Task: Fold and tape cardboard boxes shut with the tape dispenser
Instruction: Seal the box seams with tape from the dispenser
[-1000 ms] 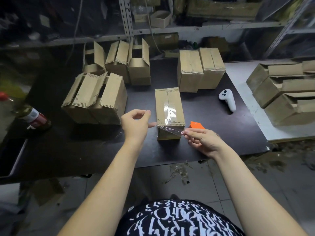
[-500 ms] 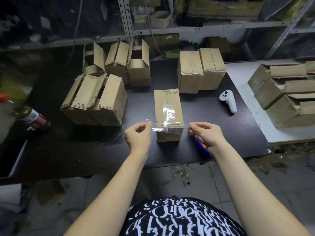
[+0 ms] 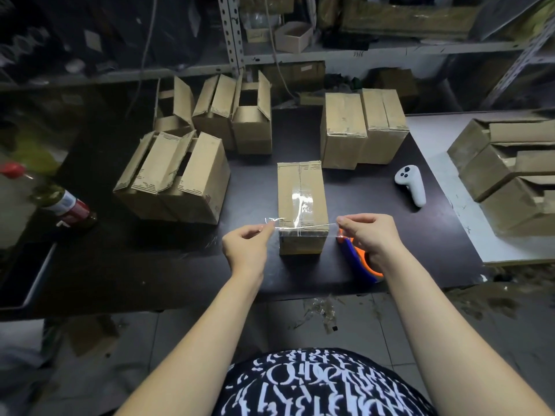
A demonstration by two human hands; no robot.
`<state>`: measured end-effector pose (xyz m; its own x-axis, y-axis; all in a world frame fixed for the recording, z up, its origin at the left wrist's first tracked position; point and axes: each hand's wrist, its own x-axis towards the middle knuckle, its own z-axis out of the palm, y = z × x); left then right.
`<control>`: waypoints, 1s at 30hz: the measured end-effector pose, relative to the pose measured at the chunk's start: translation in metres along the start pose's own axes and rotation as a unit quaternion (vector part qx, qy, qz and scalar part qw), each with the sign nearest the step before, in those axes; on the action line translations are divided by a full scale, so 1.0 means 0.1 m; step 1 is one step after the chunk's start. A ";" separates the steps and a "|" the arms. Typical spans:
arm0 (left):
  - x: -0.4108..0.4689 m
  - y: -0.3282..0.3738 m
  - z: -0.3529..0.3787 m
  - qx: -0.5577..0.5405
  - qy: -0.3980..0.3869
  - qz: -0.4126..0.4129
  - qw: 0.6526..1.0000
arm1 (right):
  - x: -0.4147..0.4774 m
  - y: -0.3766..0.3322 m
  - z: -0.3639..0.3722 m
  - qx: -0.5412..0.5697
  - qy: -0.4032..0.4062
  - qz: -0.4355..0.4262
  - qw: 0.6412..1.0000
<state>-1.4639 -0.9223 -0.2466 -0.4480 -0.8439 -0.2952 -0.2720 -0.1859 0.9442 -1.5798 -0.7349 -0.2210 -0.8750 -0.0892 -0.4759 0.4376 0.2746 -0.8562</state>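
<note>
A closed cardboard box stands on the dark table in front of me, with clear tape along its top seam. A loose strip of clear tape stretches crosswise over the box's near top edge. My left hand pinches the strip's left end and my right hand pinches its right end. The orange and blue tape dispenser lies on the table under my right hand, partly hidden by it.
Several unsealed boxes with raised flaps stand at the left and back. Two taped boxes stand behind on the right. A white controller lies to the right, a bottle far left. More boxes rest on the white side table.
My right hand put the dispenser down on the table and took the strip's right end. Both hands spread apart and brought the strip down level across the box's near edge.
</note>
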 end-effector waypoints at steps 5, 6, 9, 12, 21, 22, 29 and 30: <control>0.04 -0.05 0.00 0.012 -0.013 -0.017 1.000 | 0.03 0.02 0.03 0.001 -0.015 0.003 1.000; 0.05 -0.05 0.00 0.014 -0.017 -0.026 0.999 | 0.03 0.02 0.03 0.002 -0.018 0.007 1.000; 0.08 -0.08 0.00 0.021 -0.021 -0.056 0.998 | 0.06 0.07 0.03 0.023 -0.023 0.021 0.999; 0.10 -0.09 0.00 0.026 -0.028 -0.068 0.997 | 0.11 0.14 0.05 0.042 -0.026 0.031 0.998; 0.04 -0.22 0.10 0.022 -0.051 -0.093 0.994 | 0.09 0.25 0.17 0.083 -0.053 0.054 0.994; 0.03 -0.22 0.11 0.024 -0.054 -0.102 0.993 | 0.09 0.27 0.16 0.074 -0.049 0.049 0.995; 0.18 -0.35 -0.01 0.136 -0.102 -0.133 0.976 | 0.08 0.38 0.12 0.007 0.009 -0.094 0.996; 0.20 -0.37 -0.03 0.160 -0.102 -0.091 0.978 | 0.07 0.39 0.11 0.003 0.004 -0.116 0.993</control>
<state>-1.4601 -0.9340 -0.2871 -0.5194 -0.6879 -0.5070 -0.6003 -0.1286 0.7894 -1.5665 -0.7354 -0.2600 -0.9541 -0.1418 -0.2639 0.2251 0.2423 -0.9437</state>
